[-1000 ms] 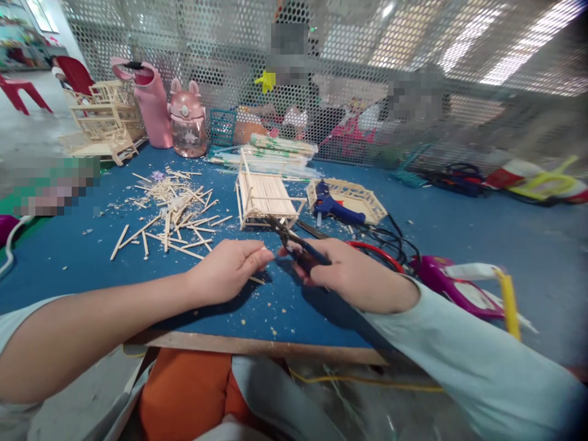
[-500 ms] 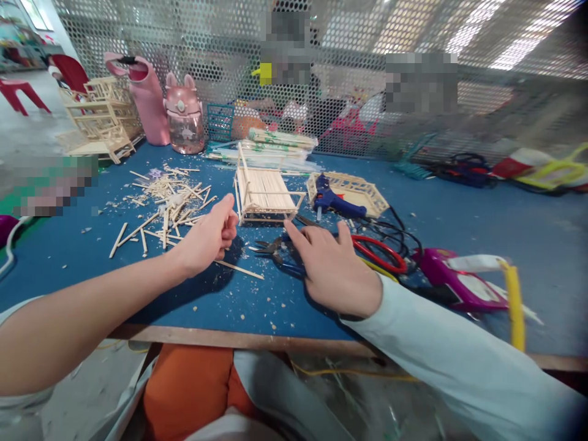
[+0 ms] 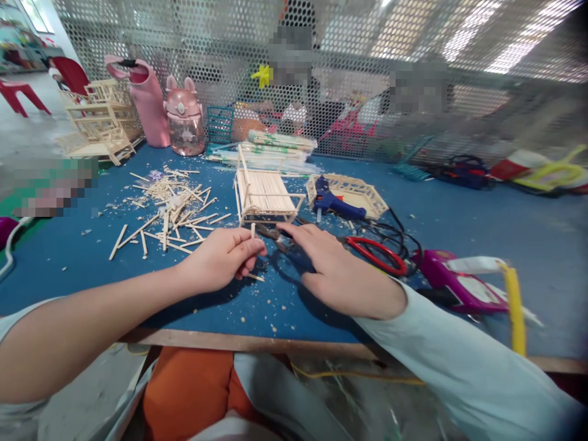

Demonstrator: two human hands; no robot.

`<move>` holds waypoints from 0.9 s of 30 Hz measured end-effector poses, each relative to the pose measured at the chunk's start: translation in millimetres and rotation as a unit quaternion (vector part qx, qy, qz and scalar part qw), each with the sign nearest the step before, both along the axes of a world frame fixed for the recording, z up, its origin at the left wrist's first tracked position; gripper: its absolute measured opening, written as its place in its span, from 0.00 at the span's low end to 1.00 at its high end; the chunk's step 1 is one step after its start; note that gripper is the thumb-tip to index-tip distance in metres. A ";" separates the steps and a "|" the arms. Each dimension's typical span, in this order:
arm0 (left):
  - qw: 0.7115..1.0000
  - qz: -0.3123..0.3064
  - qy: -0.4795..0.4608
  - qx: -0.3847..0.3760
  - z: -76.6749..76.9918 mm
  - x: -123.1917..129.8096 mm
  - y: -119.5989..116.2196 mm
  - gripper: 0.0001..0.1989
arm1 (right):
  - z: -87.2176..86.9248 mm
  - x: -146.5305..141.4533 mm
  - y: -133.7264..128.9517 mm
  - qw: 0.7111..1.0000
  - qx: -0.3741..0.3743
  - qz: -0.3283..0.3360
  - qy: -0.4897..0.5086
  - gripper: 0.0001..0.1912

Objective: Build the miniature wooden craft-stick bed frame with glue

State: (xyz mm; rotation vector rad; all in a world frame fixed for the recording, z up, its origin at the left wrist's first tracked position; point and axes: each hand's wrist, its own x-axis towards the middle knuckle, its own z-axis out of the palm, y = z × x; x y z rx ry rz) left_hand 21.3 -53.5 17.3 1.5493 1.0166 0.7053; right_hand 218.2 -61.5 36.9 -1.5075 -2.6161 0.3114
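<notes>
Now the left hand (image 3: 232,254) pinches closed on a short stick (image 3: 253,231) protruding above it.

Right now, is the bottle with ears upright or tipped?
Upright: the eared bottle has its base on the blue table and its lid on top.

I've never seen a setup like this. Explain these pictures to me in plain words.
There is no robot here: these are a person's bare hands. Every picture comes from one camera worn on the head, looking forward and down.

The left hand pinches a short stick. The right hand is open over dark pliers.

On the blue table lie loose sticks at the left, a slatted wooden model in the middle, and a blue glue gun right of it. Two pink bottles stand farther back.
</notes>
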 end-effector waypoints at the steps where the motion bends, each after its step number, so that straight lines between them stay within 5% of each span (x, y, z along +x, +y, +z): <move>1: 1.000 -0.013 0.013 0.010 -1.0 -0.5 0.4 0.13 | -0.2 -0.3 -0.1 1.000 0.000 0.009 0.002 0.39; 17: 0.972 -0.123 0.159 0.124 4.6 -6.5 -2.6 0.22 | 5.5 1.1 -2.2 0.997 -0.036 0.055 0.038 0.37; 22: 0.975 -0.133 0.141 0.111 3.2 -6.4 -2.5 0.21 | 6.4 3.2 -2.2 0.996 -0.030 0.069 0.049 0.37; 27: 0.994 -0.092 0.051 0.018 -1.6 -1.8 -3.5 0.17 | -2.2 1.8 -0.4 0.995 0.009 0.062 0.072 0.34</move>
